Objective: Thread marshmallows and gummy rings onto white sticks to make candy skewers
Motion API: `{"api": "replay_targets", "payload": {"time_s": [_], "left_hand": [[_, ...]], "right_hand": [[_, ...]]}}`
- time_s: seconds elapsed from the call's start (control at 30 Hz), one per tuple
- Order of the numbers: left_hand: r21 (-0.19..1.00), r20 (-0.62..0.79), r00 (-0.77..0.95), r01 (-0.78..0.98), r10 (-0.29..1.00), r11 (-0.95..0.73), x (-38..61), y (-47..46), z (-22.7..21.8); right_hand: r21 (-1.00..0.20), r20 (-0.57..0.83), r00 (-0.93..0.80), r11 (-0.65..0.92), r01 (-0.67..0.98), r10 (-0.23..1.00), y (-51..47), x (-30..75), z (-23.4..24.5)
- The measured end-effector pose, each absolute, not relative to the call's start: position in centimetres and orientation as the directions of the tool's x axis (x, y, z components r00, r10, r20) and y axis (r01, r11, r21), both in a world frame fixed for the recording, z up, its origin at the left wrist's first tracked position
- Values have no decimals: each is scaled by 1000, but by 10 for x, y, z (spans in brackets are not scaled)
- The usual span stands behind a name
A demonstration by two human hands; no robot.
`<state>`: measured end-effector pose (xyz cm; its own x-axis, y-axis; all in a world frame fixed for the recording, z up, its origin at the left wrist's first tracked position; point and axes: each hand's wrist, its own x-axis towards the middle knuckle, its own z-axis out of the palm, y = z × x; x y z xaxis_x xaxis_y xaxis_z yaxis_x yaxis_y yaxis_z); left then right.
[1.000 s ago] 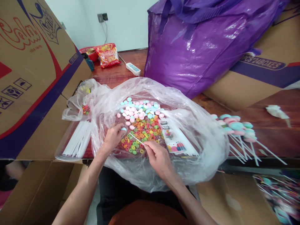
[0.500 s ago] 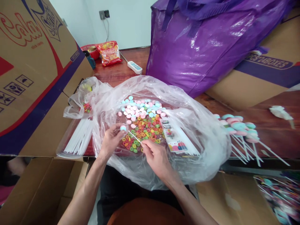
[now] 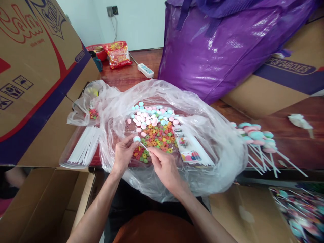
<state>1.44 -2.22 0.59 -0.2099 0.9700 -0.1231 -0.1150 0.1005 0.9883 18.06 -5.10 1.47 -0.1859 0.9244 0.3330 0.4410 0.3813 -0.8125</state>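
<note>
My left hand (image 3: 124,153) pinches a pale blue round sweet (image 3: 137,138) just above the heap in the clear plastic bag (image 3: 222,148). My right hand (image 3: 163,167) grips a thin white stick (image 3: 144,146) whose tip touches the sweet. Below them lie pink and blue sweets (image 3: 149,116) and coloured ring sweets (image 3: 157,136). A printed card packet (image 3: 188,146) rests in the bag to the right.
Loose white sticks (image 3: 84,148) lie in a clear tray at left. Finished sweets on sticks (image 3: 255,138) are piled at right. Cardboard boxes (image 3: 30,67) flank the wooden table, with a purple bag (image 3: 217,47) behind and an open box (image 3: 45,206) below.
My left hand lifted a blue sweet from the heap and raised it. My right hand brought the stick's tip up against the sweet.
</note>
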Motion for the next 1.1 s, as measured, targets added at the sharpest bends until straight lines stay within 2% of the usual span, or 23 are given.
{"api": "replay_targets", "payload": {"time_s": [0.17,0.3,0.43,0.53,0.77,0.83,0.93,1.03,1.1], "left_hand": [[996,-89,-160,-42,983,83,14,-25,-1],[986,47,-171,163,984,-19,13,-29,-7],[913,209,-199,390,957,-118,14,-37,-8],[874,264,-198,464,944,-147,19,-46,-8],[848,232,-29,496,972,-187,34,-58,5],[825,245,-27,530,969,-194,34,-49,11],[714,267,-4,673,964,-195,31,-30,14],[558,202,104,805,974,-202,29,-14,11],[508,171,153,832,973,-220,28,-10,9]], "right_hand": [[-796,333,-196,386,467,923,-48,175,14],[-745,312,-198,368,556,929,-48,171,14],[-698,327,-171,360,619,929,-52,162,14],[-685,359,-161,376,624,920,-54,153,12],[-688,310,-75,278,671,948,-45,167,7],[-675,308,-69,269,687,949,-42,180,6],[-663,282,-65,244,708,957,-43,196,2],[-675,252,-67,226,702,965,-47,202,-1],[-677,252,-72,228,700,965,-50,201,-4]]}}
